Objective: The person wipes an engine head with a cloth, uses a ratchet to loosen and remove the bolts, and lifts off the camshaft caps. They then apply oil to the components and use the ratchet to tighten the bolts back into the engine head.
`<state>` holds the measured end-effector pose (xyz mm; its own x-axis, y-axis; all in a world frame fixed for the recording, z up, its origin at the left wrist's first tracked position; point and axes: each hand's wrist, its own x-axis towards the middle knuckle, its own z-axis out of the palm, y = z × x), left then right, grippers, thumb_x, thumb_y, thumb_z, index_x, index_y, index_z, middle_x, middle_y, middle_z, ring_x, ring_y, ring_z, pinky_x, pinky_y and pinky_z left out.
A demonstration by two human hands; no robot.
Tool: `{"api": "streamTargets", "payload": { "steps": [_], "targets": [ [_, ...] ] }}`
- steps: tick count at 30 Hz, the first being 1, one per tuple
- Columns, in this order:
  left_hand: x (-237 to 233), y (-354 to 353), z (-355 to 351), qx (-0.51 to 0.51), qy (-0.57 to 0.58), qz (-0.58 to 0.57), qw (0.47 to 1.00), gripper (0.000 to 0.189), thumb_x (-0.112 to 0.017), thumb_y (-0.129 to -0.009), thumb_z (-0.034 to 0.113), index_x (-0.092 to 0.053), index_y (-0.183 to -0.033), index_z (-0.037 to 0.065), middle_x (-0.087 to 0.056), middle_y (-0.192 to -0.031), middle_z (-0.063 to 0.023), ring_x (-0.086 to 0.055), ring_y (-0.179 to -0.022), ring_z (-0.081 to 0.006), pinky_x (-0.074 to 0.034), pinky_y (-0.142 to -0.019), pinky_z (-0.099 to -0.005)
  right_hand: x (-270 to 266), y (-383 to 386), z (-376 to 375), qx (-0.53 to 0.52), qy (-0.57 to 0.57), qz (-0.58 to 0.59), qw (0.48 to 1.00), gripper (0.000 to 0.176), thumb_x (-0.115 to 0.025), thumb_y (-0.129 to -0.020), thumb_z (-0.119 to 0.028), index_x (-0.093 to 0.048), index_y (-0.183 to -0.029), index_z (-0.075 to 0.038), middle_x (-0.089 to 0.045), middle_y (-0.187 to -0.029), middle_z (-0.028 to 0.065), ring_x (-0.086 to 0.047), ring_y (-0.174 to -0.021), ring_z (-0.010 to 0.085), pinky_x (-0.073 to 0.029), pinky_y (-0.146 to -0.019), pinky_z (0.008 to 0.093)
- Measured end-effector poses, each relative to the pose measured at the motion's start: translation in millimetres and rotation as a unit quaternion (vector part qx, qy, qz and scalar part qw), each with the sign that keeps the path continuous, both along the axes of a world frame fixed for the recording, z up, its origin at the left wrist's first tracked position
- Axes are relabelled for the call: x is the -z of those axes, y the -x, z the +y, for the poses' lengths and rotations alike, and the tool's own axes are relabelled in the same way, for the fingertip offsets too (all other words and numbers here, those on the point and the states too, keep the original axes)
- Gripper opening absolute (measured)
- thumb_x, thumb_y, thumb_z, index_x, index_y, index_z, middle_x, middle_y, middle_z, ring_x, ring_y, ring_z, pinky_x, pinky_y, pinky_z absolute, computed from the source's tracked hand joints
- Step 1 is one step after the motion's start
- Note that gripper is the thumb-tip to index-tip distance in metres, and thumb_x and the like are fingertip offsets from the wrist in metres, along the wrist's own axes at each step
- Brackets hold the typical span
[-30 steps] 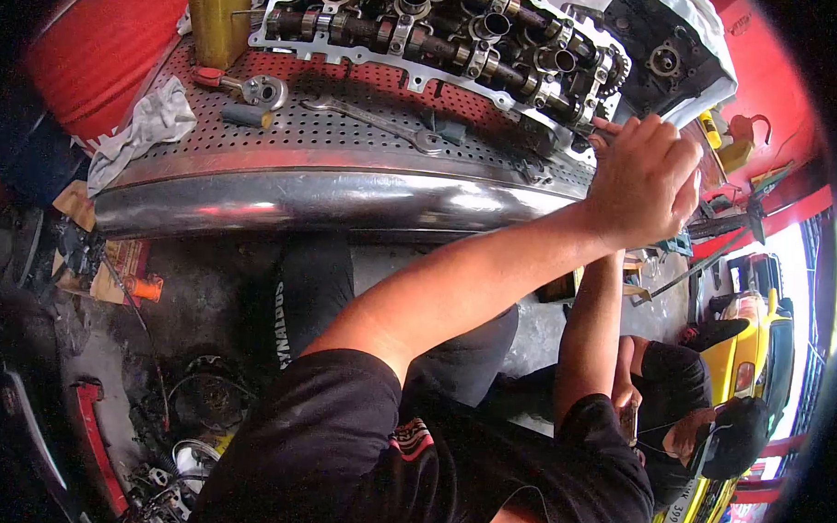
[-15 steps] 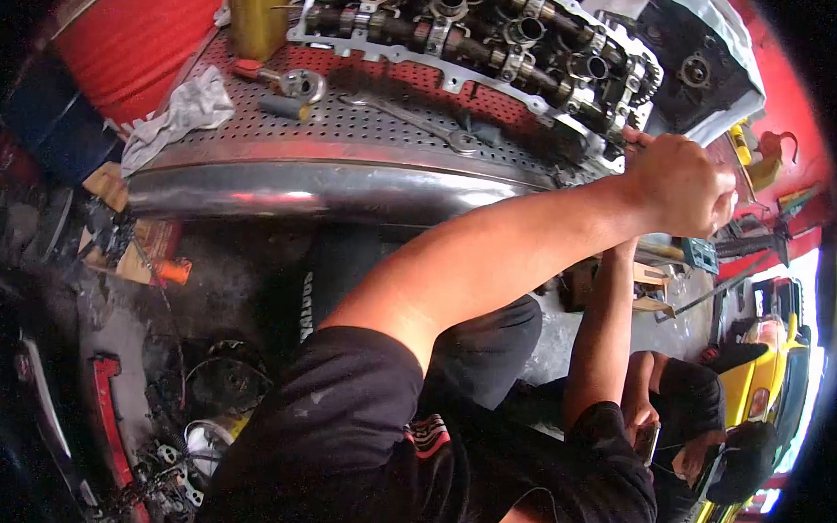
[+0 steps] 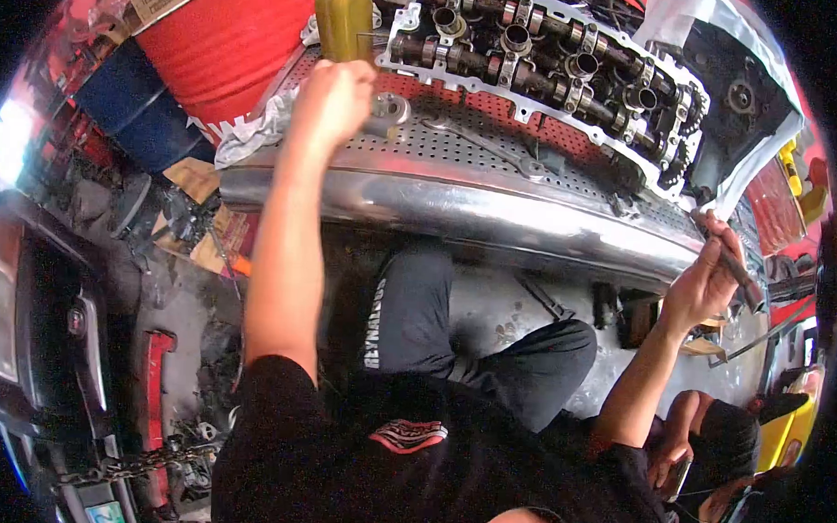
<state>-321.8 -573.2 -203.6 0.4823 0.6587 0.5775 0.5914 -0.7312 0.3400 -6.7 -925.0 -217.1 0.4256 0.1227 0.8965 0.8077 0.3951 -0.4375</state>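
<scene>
My left hand point(image 3: 336, 102), a little blurred, is curled over the handle end of a ratchet point(image 3: 392, 107) lying on the perforated metal bench top. The red handle is hidden beneath the fingers. Part of a grey cylindrical piece point(image 3: 377, 128) shows beside the ratchet head. At the right, my right hand point(image 3: 711, 272) grips a dark socket extension bar point(image 3: 739, 275), its thick end pointing down and right. The bar's upper end is near the corner of an engine cylinder head point(image 3: 545, 77) with exposed camshafts. A combination wrench point(image 3: 492, 146) lies between the ratchet and the cylinder head.
A yellowish bottle point(image 3: 344, 19) stands just beyond my left hand. A grey rag point(image 3: 257, 131) lies at the bench's left end, near red point(image 3: 205, 51) and blue point(image 3: 134, 104) drums. A rounded metal edge point(image 3: 457, 203) runs along the front. Another person point(image 3: 707, 438) sits at lower right.
My left hand has swung from the cylinder head's right corner across to the ratchet at the left. My right hand, previously hidden behind the left arm, now shows with the extension bar.
</scene>
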Motion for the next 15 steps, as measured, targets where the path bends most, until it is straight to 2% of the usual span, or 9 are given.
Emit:
{"api": "streamTargets", "payload": {
  "steps": [4,5,7,8,11,12,14,15],
  "targets": [
    [27,6,59,0.064,-0.005,0.155,0.986,0.033,-0.064,-0.083,0.008,-0.070,-0.115,0.013,-0.067,-0.111,-0.0160,-0.057,-0.114,-0.0324,-0.043,-0.099,-0.0428,8,16,8,-0.050,-0.019,0.028,0.998,0.021,-0.049,-0.098,0.003,-0.053,-0.118,0.002,-0.062,-0.111,0.0168,-0.061,-0.112,0.0309,-0.044,-0.105,0.0483],
    [21,1,51,0.045,0.043,0.196,0.979,0.040,-0.065,-0.081,0.006,-0.068,-0.120,0.015,-0.062,-0.122,-0.0137,-0.047,-0.126,-0.0307,-0.035,-0.105,-0.0464,10,20,10,-0.064,-0.013,0.018,0.998,0.021,-0.049,-0.098,0.003,-0.053,-0.118,0.002,-0.062,-0.111,0.0167,-0.060,-0.113,0.0307,-0.044,-0.105,0.0483],
    [20,-7,50,0.061,0.080,0.238,0.966,0.042,-0.067,-0.080,0.007,-0.067,-0.121,0.015,-0.061,-0.123,-0.0122,-0.046,-0.127,-0.0302,-0.034,-0.102,-0.0488,16,24,9,-0.076,0.011,0.007,0.997,0.021,-0.049,-0.098,0.004,-0.053,-0.119,0.002,-0.062,-0.111,0.0165,-0.059,-0.114,0.0302,-0.043,-0.106,0.0484],
    [23,-10,49,0.059,0.036,0.239,0.968,0.039,-0.068,-0.079,0.008,-0.068,-0.118,0.015,-0.063,-0.117,-0.0117,-0.049,-0.122,-0.0301,-0.037,-0.096,-0.0479,20,26,4,-0.074,0.030,0.007,0.997,0.022,-0.048,-0.098,0.004,-0.053,-0.119,0.002,-0.061,-0.112,0.0165,-0.058,-0.115,0.0299,-0.043,-0.106,0.0484],
    [20,-7,58,0.107,-0.016,0.276,0.955,0.034,-0.068,-0.079,0.009,-0.068,-0.113,0.014,-0.064,-0.110,-0.0102,-0.051,-0.117,-0.0297,-0.037,-0.093,-0.0479,31,26,-9,-0.079,0.067,0.016,0.994,0.022,-0.048,-0.097,0.004,-0.052,-0.119,0.001,-0.061,-0.112,0.0166,-0.057,-0.115,0.0291,-0.044,-0.105,0.0470],
    [21,-6,58,0.122,-0.048,0.264,0.956,0.029,-0.068,-0.078,0.008,-0.067,-0.107,0.012,-0.065,-0.104,-0.0110,-0.054,-0.110,-0.0304,-0.038,-0.092,-0.0459,31,28,-15,-0.077,0.079,0.026,0.994,0.022,-0.048,-0.097,0.004,-0.052,-0.118,0.002,-0.061,-0.113,0.0167,-0.057,-0.115,0.0289,-0.044,-0.104,0.0465],
    [16,-3,59,0.139,-0.069,0.275,0.949,0.026,-0.067,-0.078,0.007,-0.065,-0.104,0.008,-0.065,-0.104,-0.0143,-0.057,-0.107,-0.0331,-0.041,-0.092,-0.0452,28,34,-25,-0.046,0.112,0.029,0.992,0.021,-0.049,-0.097,0.004,-0.052,-0.117,0.003,-0.062,-0.111,0.0161,-0.058,-0.114,0.0288,-0.045,-0.103,0.0443],
    [21,2,66,0.167,-0.102,0.236,0.952,0.028,-0.066,-0.078,0.006,-0.064,-0.105,0.005,-0.065,-0.106,-0.0176,-0.059,-0.106,-0.0369,-0.044,-0.093,-0.0461,31,34,-28,-0.046,0.106,0.050,0.992,0.019,-0.050,-0.097,0.002,-0.053,-0.117,0.002,-0.062,-0.110,0.0143,-0.058,-0.110,0.0245,-0.046,-0.100,0.0387]
  ]
}}
